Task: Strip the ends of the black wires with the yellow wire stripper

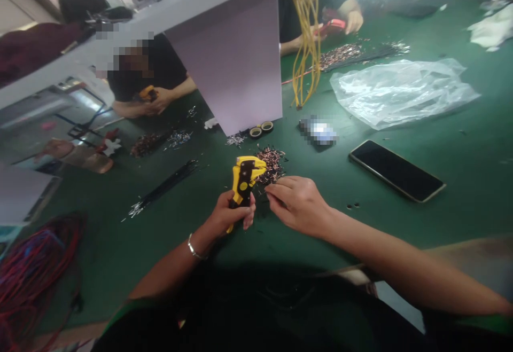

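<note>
My left hand (234,212) is wrapped around the handles of a yellow and black wire stripper (243,182). The tool stands upright, its jaws pointing right above a heap of short copper and black wire pieces (271,161). Just to the right, my right hand (298,202) has its fingertips pinched together near the front edge of that heap. Whatever sits between those fingertips is too small to make out. Behind the heap lie two small tape rolls (261,130) and a little pile of silvery bits (235,139).
To the right are a dark phone (397,171) and a clear plastic bag (404,93). Yellow wires (306,47) hang beside a pale divider panel (240,58). Black wires (164,186) lie left, red cable coils (36,266) farther left. Across the table, people's hands (158,101) hold tools.
</note>
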`<action>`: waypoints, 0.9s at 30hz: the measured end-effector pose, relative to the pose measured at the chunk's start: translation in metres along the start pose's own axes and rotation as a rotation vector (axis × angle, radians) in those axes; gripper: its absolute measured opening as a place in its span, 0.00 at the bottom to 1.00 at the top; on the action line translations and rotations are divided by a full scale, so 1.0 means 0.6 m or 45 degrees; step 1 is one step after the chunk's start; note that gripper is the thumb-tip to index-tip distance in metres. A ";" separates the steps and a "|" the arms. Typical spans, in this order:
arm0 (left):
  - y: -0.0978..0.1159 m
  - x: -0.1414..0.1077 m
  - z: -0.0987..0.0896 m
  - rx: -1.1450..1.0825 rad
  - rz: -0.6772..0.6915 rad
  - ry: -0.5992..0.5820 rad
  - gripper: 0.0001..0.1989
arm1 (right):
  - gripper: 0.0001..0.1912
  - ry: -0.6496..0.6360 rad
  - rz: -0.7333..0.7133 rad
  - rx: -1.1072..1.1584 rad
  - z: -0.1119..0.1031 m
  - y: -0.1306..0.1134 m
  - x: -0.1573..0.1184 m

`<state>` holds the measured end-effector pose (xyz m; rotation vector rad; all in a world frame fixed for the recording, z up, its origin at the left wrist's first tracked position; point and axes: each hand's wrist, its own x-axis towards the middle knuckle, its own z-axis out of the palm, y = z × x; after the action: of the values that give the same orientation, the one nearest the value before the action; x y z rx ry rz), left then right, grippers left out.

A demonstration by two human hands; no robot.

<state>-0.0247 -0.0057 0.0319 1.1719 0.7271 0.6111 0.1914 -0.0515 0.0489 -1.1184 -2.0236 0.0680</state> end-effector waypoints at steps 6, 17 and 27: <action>0.011 -0.001 -0.001 -0.135 -0.006 -0.119 0.16 | 0.15 0.055 -0.002 -0.013 -0.005 0.002 -0.001; 0.002 -0.004 -0.007 0.077 0.132 -0.150 0.26 | 0.16 0.126 -0.085 0.045 -0.012 -0.007 0.001; 0.011 -0.006 -0.010 0.208 0.269 -0.258 0.25 | 0.16 0.131 -0.097 0.110 -0.019 -0.006 0.003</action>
<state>-0.0320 -0.0031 0.0376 1.4513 0.4909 0.6059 0.1958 -0.0557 0.0591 -0.9708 -1.9510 0.0575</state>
